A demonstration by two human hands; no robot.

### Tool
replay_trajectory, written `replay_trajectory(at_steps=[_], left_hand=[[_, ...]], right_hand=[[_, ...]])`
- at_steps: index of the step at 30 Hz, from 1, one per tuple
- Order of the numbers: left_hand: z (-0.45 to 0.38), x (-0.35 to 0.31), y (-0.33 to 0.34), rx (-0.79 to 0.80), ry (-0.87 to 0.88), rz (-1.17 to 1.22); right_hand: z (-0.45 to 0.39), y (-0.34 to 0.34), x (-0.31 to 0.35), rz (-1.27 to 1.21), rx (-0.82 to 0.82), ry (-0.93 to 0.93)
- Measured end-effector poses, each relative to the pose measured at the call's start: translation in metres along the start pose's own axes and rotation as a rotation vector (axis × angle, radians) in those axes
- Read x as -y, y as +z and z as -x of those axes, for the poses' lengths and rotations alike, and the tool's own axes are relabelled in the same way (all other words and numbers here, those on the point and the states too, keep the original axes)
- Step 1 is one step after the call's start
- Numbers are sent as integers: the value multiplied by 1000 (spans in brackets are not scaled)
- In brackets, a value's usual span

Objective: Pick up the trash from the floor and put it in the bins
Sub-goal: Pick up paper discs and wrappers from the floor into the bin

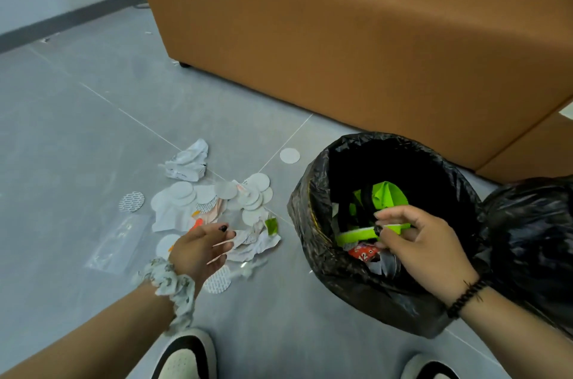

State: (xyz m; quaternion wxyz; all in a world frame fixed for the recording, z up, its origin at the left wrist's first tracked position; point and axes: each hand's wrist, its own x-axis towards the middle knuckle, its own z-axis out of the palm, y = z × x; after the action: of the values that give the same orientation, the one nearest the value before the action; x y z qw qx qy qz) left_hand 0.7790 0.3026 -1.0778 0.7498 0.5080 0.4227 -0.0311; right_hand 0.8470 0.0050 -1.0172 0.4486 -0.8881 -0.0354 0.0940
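Trash pile of white paper discs and crumpled wrappers is seen on the floor, at 9 o'clock of the black-lined bin. Left hand is held over the pile, grip loose, fingers apart, nothing clamped. Right hand is held over the bin mouth, grip pinched on a small white scrap. Green packaging is seen inside the bin. A second black bag is at 3 o'clock, a brown sofa at 12.
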Motion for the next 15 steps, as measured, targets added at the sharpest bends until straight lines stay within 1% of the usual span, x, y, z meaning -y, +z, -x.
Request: replay_trajectory(at_steps=[3, 5, 6, 8, 10, 12, 13, 15], left_hand=[[-29, 21, -17, -53, -37, -171], [-46, 38, -26, -90, 4, -341], [-54, 47, -33, -112, 67, -492], [-63, 62, -41, -131, 204, -876], [-68, 69, -48, -95, 276, -1172], [-72, 72, -51, -11, 289, -1365], [-74, 75, -54, 24, 291, -1425], [-77, 78, -59, 59, 363, -1454]], right_hand=[[6, 2, -3, 96, -5, -48], [6, 2, -4, 133, -13, -66], [6, 4, -4, 137, -12, -73], [9, 7, -4, 134, -17, -99], [12, 11, -3, 152, -11, -140], [14, 12, -3, 186, -13, -195], [15, 14, -4, 203, -8, -220], [15, 17, -5, 216, -1, -256]])
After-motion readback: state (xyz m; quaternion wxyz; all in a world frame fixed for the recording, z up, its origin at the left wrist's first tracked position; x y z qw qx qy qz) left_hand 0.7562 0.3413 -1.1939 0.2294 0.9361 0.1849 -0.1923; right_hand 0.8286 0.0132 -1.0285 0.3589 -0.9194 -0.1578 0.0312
